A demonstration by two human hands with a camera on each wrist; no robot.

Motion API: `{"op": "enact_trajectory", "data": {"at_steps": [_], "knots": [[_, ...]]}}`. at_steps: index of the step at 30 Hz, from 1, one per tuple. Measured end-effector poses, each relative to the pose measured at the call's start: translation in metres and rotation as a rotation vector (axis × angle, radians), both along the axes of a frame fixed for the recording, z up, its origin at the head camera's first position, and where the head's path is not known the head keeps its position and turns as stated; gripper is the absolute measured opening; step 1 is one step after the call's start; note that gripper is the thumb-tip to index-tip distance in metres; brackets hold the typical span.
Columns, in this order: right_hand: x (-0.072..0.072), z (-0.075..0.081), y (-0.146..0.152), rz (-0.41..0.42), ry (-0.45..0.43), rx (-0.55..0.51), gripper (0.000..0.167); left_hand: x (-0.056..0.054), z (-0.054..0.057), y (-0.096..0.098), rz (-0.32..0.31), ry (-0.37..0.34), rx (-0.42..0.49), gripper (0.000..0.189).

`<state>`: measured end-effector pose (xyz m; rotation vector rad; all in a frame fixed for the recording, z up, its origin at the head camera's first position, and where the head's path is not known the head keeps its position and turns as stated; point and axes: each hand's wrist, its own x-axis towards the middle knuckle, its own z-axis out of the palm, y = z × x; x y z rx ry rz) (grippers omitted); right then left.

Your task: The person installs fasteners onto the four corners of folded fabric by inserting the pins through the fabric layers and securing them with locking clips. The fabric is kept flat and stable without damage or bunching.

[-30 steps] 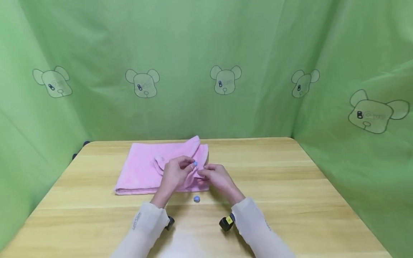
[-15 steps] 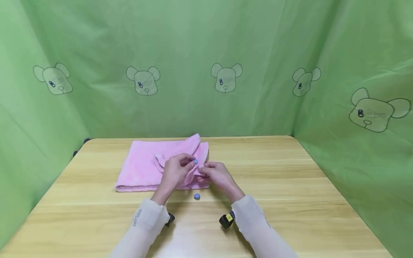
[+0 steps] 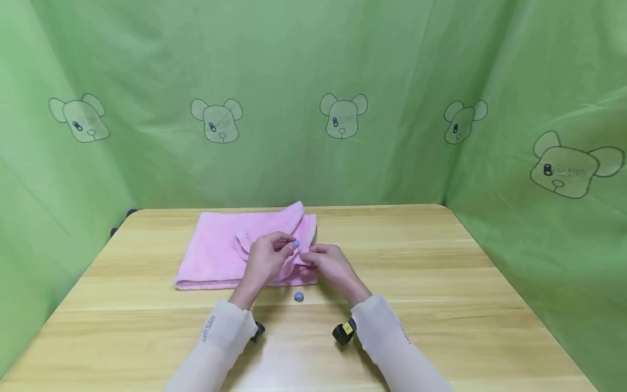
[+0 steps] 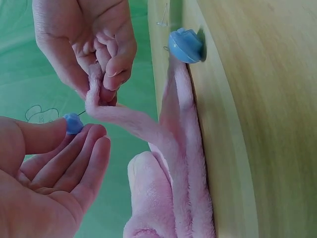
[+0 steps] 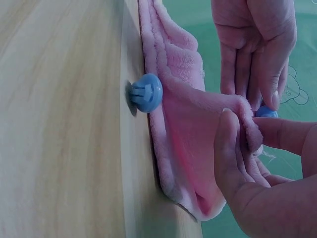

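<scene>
My left hand (image 3: 264,258) pinches the blue head of a pin (image 4: 73,124) between thumb and fingers. From that head a thin metal needle points at the raised edge of a folded pink fleecy cloth (image 3: 210,250), its tip right by the fabric in the left wrist view. With thumb and fingers, my right hand (image 3: 334,268) grips this edge and lifts it off the rest of the fold. A second blue piece, a round cap (image 5: 146,93) with a slotted base, lies on the table just in front of the cloth.
The light wooden table (image 3: 431,305) carries the cloth toward its back left. Green curtains (image 3: 294,54) printed with bear heads stand close behind and at both sides. A black wrist camera (image 3: 344,333) sits under each pale sleeve (image 3: 387,337).
The head view has tilted slightly, so the scene sits a little higher in it. Both hands keep almost the same pose on the pin and the cloth.
</scene>
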<state>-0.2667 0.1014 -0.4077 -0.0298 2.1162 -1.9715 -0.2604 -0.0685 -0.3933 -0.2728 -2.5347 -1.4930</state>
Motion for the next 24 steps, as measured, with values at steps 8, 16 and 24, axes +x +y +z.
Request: {"op": "enact_trajectory", "data": {"at_steps": [8,16,24], "knots": [[0.0008,-0.0018,-0.0030,-0.001,-0.013,0.010,0.014,0.0016,-0.0016,-0.0028,0.003,-0.022,0.009,0.015],[0.0028,-0.0016,-0.0028,0.002,-0.012,0.019,0.015,0.0026,-0.0013,-0.0032,0.006,-0.021,0.001,0.015],[-0.0002,0.0025,0.0023,0.008,-0.010,0.039,0.016,-0.0011,0.0015,0.0000,-0.003,0.013,-0.011,0.014]]}}
